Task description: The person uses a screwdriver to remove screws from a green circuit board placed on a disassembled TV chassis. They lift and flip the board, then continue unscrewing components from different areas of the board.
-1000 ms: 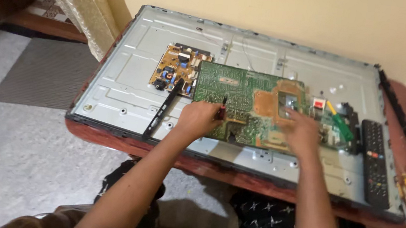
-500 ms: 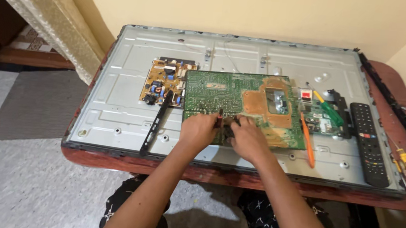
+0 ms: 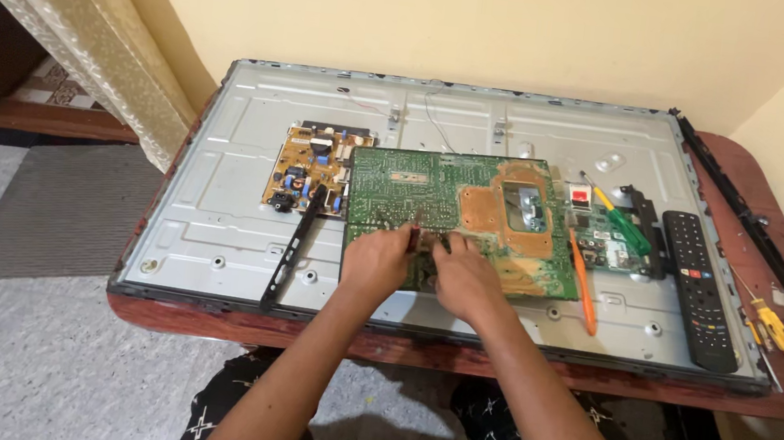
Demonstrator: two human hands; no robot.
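- The left hand (image 3: 376, 262) rests on the near edge of a large green circuit board (image 3: 456, 207), fingers curled narrow around a thin dark tool (image 3: 414, 237) that stands nearly upright on the board.
- The right hand (image 3: 465, 278) sits just beside it, the two almost touching; its fingers are bent down onto the same part of the board, and whether they pinch anything cannot be told from here.
- The green circuit board lies flat in the middle of an opened television's grey metal back panel (image 3: 220, 192), with a bare copper-coloured patch around a cut-out on its right half.
- Left of it — just beside its edge — sits a smaller yellow-brown power board (image 3: 310, 168) crowded with components.
- A black plastic strip (image 3: 289, 253) lies slanted across the panel below that power board.
- Right of the green board, an orange pry tool (image 3: 582, 284) lies along its edge; beyond it, a green-handled screwdriver (image 3: 626, 225) rests over a small green board (image 3: 607, 248).
- A black remote control (image 3: 699, 286) lies lengthwise near the panel's right side.
- The panel rests on a reddish-brown table (image 3: 782, 387), where a small yellow tool (image 3: 774, 328) lies by the right rim — well apart from the hands.
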